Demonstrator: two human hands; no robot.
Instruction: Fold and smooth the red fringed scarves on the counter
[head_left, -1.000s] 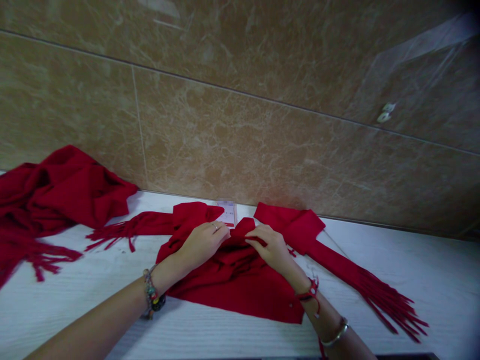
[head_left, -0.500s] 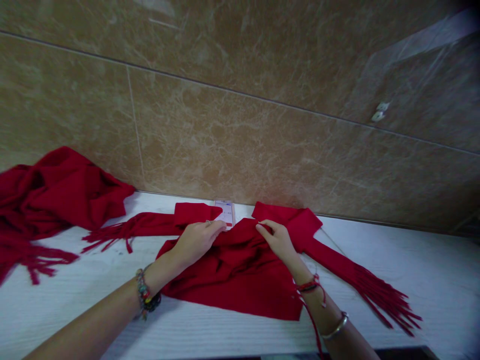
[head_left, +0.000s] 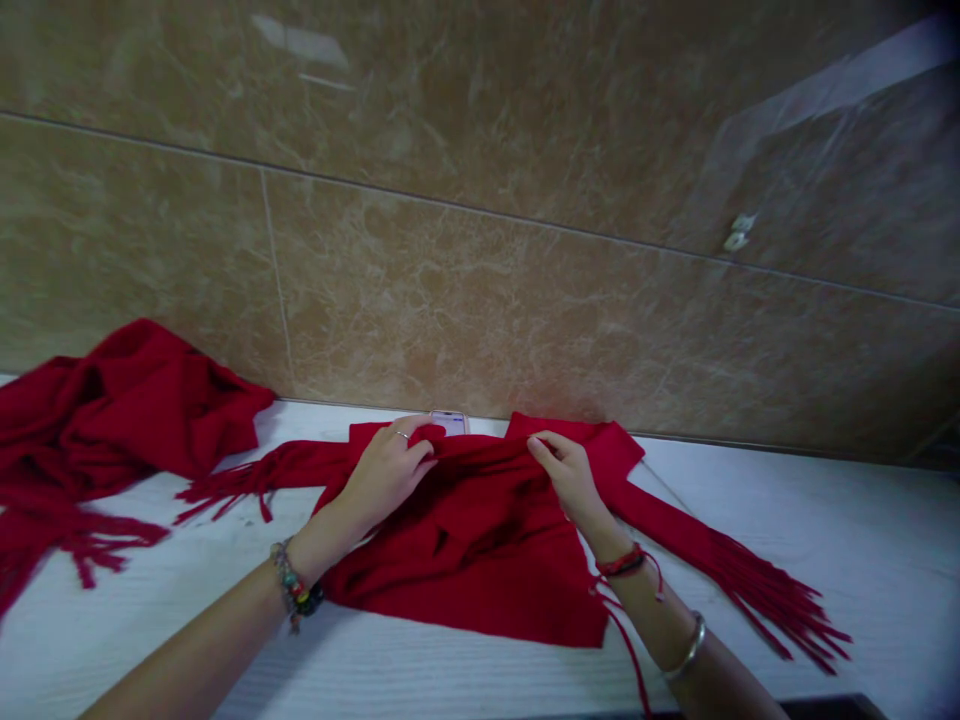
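A red fringed scarf lies partly folded on the white table against the wall. My left hand pinches its upper edge at the left, fingers closed on the cloth. My right hand grips the same upper edge at the right. Between them the edge is stretched toward the wall. One fringed end trails left, the other fringed end trails right. A phone shows only as a sliver behind the cloth.
A second heap of red fringed cloth lies at the far left of the table. A brown marble-tiled wall rises right behind the table. A dark edge borders the table at the bottom right.
Both hands have moved apart and toward the wall, drawing the scarf's upper edge up over the phone, which is now almost covered.
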